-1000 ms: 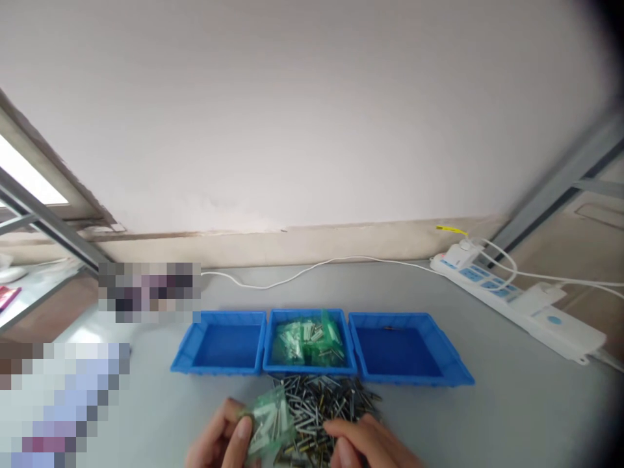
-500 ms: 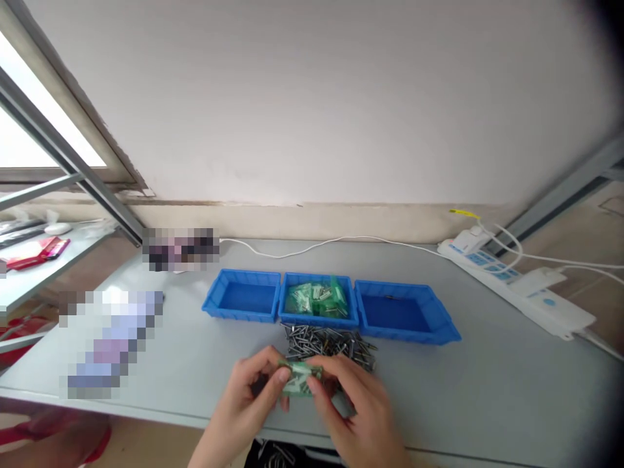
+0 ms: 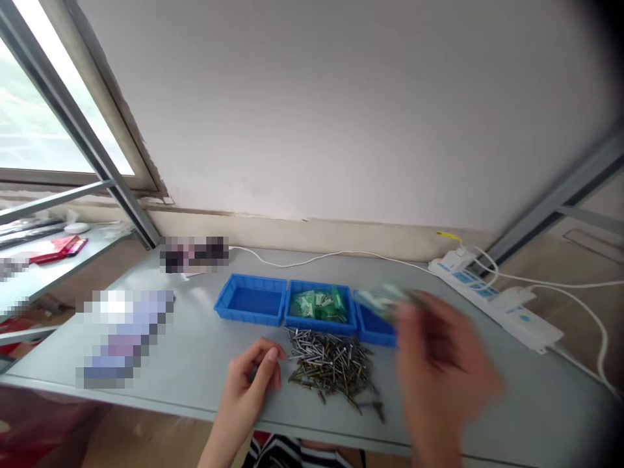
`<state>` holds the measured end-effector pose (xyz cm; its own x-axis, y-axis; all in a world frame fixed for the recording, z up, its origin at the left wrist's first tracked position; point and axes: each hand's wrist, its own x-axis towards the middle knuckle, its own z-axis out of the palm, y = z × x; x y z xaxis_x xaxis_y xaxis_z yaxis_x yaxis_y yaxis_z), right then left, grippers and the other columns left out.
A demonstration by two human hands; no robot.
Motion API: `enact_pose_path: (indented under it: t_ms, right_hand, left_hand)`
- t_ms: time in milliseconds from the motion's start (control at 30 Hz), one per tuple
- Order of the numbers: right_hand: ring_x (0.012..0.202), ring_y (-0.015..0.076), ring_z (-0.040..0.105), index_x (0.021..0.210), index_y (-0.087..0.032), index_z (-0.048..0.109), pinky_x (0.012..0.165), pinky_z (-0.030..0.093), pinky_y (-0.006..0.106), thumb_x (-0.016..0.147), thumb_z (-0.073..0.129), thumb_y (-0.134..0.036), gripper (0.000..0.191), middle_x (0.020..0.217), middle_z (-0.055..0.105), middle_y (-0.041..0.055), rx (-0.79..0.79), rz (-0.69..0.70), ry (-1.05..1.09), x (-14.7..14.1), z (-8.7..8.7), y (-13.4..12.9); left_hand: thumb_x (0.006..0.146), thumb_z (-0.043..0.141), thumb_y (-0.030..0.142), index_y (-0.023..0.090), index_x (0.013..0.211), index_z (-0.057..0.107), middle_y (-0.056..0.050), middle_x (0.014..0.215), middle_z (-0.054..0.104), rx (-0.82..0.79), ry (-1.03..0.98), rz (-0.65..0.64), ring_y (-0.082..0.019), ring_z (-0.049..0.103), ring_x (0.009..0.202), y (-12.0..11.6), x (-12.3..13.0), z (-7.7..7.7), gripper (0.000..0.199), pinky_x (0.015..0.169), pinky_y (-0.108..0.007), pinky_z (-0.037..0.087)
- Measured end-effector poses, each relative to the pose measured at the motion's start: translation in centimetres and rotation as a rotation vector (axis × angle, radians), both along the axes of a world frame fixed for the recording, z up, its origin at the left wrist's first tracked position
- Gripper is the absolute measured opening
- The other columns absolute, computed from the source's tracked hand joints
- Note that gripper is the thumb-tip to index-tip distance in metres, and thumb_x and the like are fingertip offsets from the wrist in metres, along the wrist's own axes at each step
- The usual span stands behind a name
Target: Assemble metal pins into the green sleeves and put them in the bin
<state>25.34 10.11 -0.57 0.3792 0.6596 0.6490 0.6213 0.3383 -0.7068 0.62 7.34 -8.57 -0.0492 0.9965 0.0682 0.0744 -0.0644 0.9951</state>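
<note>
My right hand (image 3: pixel 439 370) is raised over the right blue tray (image 3: pixel 377 331), smeared by motion. Its fingers pinch a small green plastic bag (image 3: pixel 385 300) with pale pieces inside. On the grey table, my left hand (image 3: pixel 256 370) rests with thumb and fingers curled together, and nothing shows in it. Just beside its fingertips lies a heap of metal screws (image 3: pixel 331 364), some silvery and some brassy. Several similar green bags (image 3: pixel 319 304) lie in the middle blue tray (image 3: pixel 292 320). Part of the right tray is hidden behind my right hand and the bag.
A left blue tray (image 3: pixel 251 316) stands in line with the others. A white power strip (image 3: pixel 511 312) with plugs lies at the right, its white cable (image 3: pixel 312 259) running along the wall. Blurred-out items (image 3: pixel 129 338) sit at the left. Metal posts (image 3: pixel 124 201) frame the table.
The green bag has left my left hand and moved up and right in my right hand. My left hand stays near the screws, which show more fully. The view has shifted slightly.
</note>
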Motion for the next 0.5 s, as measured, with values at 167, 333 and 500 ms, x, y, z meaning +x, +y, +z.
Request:
enact_pose_path:
  t_ms: [167,333,500]
  right_hand:
    - [0.047,0.0131,0.055,0.128,-0.017,0.076,0.050,0.047,0.024,0.102,0.061,-0.059,0.051,0.060,0.061,-0.0039,-0.212,0.095,-0.075,-2.3,-3.2,1.1]
    - [0.049,0.0130,0.056,0.116,-0.020,0.080,0.047,0.047,0.021,0.105,0.059,-0.054,0.041,0.059,0.059,-0.0028,-0.231,0.142,0.016,-0.1,-4.7,-1.2]
    - [0.049,0.0148,0.053,0.107,-0.021,0.082,0.051,0.047,0.025,0.102,0.060,-0.062,0.047,0.062,0.061,0.0000,-0.287,0.001,0.067,1.5,-6.5,-2.3]
  left_hand:
    - [0.104,0.055,0.064,0.017,0.090,0.070,-0.001,0.058,0.062,-0.003,0.001,0.019,-0.014,0.050,0.057,0.0,-0.1,-0.4,0.052,0.060,-0.024,0.038]
    - [0.104,0.054,0.066,0.017,0.089,0.070,-0.001,0.059,0.061,-0.033,0.026,0.004,-0.015,0.050,0.059,0.0,0.1,0.0,0.054,0.061,-0.025,0.038]
    - [0.103,0.054,0.066,0.017,0.090,0.072,-0.001,0.059,0.061,-0.057,0.041,-0.012,-0.015,0.048,0.058,0.1,0.3,0.1,0.054,0.060,-0.025,0.036]
